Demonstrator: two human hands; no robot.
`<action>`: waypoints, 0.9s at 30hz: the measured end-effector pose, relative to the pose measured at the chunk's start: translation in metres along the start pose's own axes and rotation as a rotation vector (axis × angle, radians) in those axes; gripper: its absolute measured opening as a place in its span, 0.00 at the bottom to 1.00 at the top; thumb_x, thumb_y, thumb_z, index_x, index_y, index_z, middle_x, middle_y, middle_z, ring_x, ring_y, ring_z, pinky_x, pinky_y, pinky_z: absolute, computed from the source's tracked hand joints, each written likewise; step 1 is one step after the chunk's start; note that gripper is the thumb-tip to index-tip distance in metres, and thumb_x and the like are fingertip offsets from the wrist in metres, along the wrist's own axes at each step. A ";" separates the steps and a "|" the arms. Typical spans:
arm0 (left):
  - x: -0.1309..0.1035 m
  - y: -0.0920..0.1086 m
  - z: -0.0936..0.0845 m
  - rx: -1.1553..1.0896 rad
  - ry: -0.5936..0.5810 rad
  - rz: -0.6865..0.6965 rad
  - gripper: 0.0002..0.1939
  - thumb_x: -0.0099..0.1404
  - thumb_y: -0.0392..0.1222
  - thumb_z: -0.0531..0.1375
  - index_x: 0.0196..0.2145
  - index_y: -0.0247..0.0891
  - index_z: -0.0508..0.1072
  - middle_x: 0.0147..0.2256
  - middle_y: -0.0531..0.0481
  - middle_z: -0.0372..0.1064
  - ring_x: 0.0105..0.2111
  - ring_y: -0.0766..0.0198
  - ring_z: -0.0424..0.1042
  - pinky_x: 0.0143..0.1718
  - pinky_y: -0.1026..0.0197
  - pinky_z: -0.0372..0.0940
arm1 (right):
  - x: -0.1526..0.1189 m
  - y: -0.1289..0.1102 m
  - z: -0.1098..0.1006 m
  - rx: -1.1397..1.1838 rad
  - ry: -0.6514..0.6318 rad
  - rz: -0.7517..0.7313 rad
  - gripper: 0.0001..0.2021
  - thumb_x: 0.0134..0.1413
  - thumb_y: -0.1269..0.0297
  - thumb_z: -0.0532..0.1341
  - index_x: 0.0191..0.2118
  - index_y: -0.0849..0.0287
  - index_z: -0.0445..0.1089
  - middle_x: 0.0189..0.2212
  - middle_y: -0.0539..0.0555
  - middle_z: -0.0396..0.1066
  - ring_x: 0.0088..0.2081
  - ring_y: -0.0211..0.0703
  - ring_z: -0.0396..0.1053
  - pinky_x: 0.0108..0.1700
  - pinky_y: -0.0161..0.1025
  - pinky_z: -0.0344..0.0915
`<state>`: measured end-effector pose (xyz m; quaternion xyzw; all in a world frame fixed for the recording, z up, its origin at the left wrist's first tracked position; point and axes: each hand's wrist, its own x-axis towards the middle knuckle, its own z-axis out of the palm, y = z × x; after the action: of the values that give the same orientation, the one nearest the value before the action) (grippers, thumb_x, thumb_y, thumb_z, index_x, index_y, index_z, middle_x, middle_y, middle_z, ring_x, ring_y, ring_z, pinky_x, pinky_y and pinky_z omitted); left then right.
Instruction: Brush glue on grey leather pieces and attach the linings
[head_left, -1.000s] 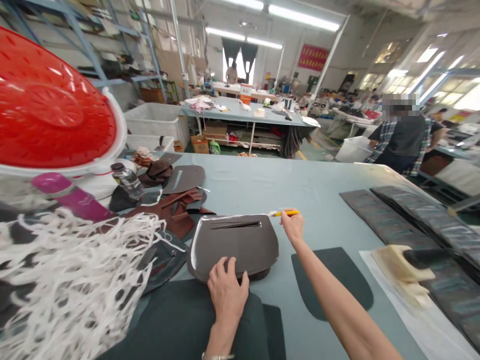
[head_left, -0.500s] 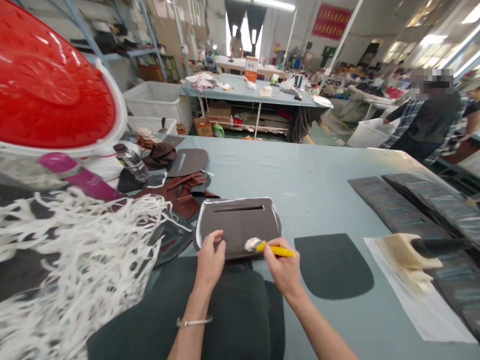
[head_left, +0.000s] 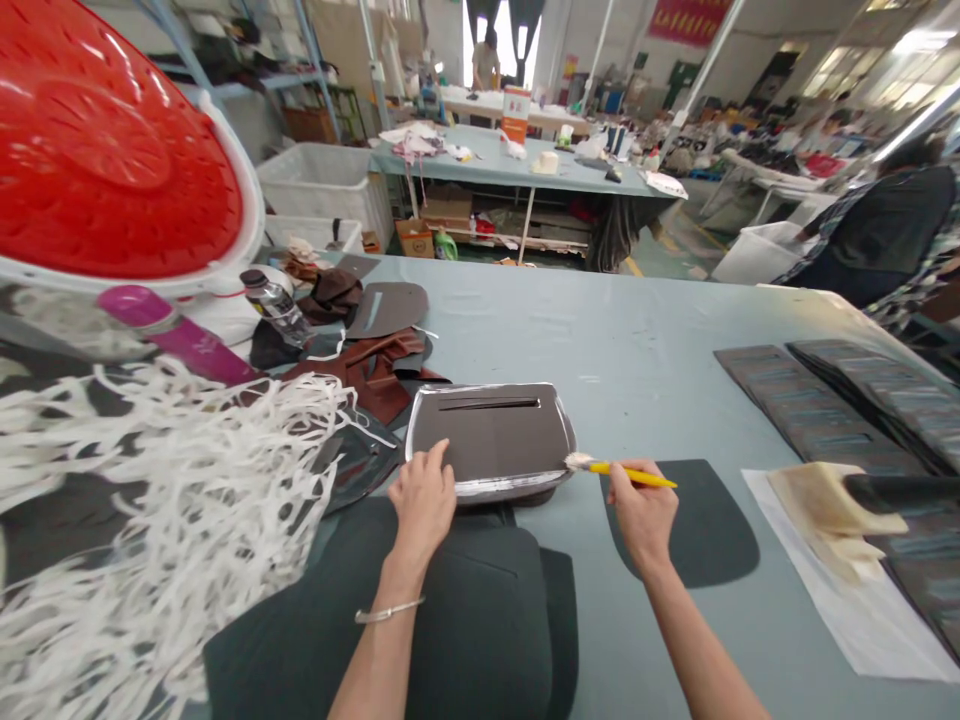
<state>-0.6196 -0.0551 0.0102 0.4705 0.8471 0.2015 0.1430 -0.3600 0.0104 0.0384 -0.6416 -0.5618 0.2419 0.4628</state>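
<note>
In front of me lies a dark grey slotted panel (head_left: 495, 440) with a line of white paste around its edge. My left hand (head_left: 424, 500) rests on the panel's lower left part, its fingers apart. A brush (head_left: 634, 475) with a yellow handle and whitish bristles is gripped in my right hand (head_left: 646, 510). Its bristles touch the panel's right edge near the lower corner. Under my forearms are dark green fabric pieces (head_left: 480, 620). Beside my right hand is a rounded dark green piece (head_left: 709, 520) on the table.
White strips (head_left: 225, 500) pile up at left, near a magenta bottle (head_left: 176, 335), a clear bottle (head_left: 277, 310) and a red basket (head_left: 112, 150). At right are stacked dark panels (head_left: 817, 405) and a foam piece (head_left: 832, 500) on white paper. A person (head_left: 892, 220) is at far right.
My right hand has moved the brush rightward from the panel's lower edge to its right edge. White paste now shows along the lower edge. My left hand's fingers have spread over the panel.
</note>
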 end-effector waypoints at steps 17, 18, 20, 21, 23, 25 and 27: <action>-0.016 0.021 0.022 0.269 0.208 0.046 0.19 0.66 0.45 0.50 0.53 0.50 0.67 0.50 0.41 0.61 0.51 0.50 0.57 0.46 0.48 0.53 | 0.047 -0.019 0.092 0.091 0.084 -0.016 0.12 0.48 0.57 0.58 0.31 0.61 0.72 0.23 0.52 0.71 0.24 0.40 0.68 0.29 0.33 0.63; -0.016 0.022 0.023 0.284 0.216 0.052 0.19 0.66 0.46 0.50 0.53 0.49 0.66 0.50 0.41 0.61 0.51 0.50 0.57 0.46 0.48 0.53 | 0.040 -0.029 0.104 0.123 0.034 -0.057 0.12 0.49 0.57 0.57 0.31 0.60 0.72 0.24 0.52 0.72 0.25 0.39 0.68 0.30 0.32 0.63; -0.017 0.024 0.024 0.315 0.231 0.057 0.19 0.66 0.46 0.49 0.53 0.48 0.66 0.50 0.41 0.61 0.51 0.50 0.58 0.45 0.48 0.53 | 0.019 -0.056 0.141 0.215 -0.137 -0.161 0.11 0.51 0.59 0.56 0.32 0.59 0.72 0.26 0.51 0.73 0.26 0.38 0.69 0.32 0.31 0.64; -0.018 0.025 0.024 0.330 0.237 0.056 0.19 0.66 0.46 0.49 0.53 0.48 0.67 0.50 0.41 0.61 0.50 0.50 0.58 0.45 0.48 0.53 | 0.009 -0.068 0.160 0.250 -0.226 -0.209 0.10 0.51 0.60 0.56 0.33 0.58 0.72 0.28 0.50 0.74 0.27 0.38 0.69 0.33 0.31 0.64; -0.019 0.025 0.025 0.351 0.252 0.049 0.19 0.67 0.46 0.48 0.53 0.48 0.67 0.50 0.41 0.61 0.49 0.51 0.59 0.44 0.49 0.53 | 0.000 -0.082 0.190 0.266 -0.310 -0.256 0.09 0.50 0.62 0.56 0.32 0.56 0.73 0.27 0.49 0.74 0.27 0.37 0.70 0.34 0.30 0.64; -0.019 0.025 0.025 0.350 0.267 0.042 0.19 0.67 0.46 0.47 0.53 0.49 0.67 0.50 0.42 0.61 0.48 0.51 0.60 0.44 0.49 0.53 | 0.009 -0.077 0.194 0.227 -0.304 -0.254 0.09 0.49 0.62 0.56 0.31 0.56 0.73 0.26 0.49 0.74 0.26 0.37 0.69 0.33 0.31 0.64; -0.019 0.025 0.024 0.335 0.275 0.041 0.19 0.67 0.46 0.47 0.53 0.49 0.67 0.50 0.42 0.61 0.47 0.51 0.60 0.43 0.50 0.53 | 0.032 -0.055 0.170 0.157 -0.225 -0.207 0.10 0.49 0.61 0.56 0.30 0.57 0.73 0.23 0.49 0.73 0.24 0.38 0.68 0.30 0.31 0.63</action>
<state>-0.5805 -0.0546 0.0025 0.4727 0.8706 0.1231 -0.0582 -0.5211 0.0923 0.0157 -0.5109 -0.6526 0.3063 0.4683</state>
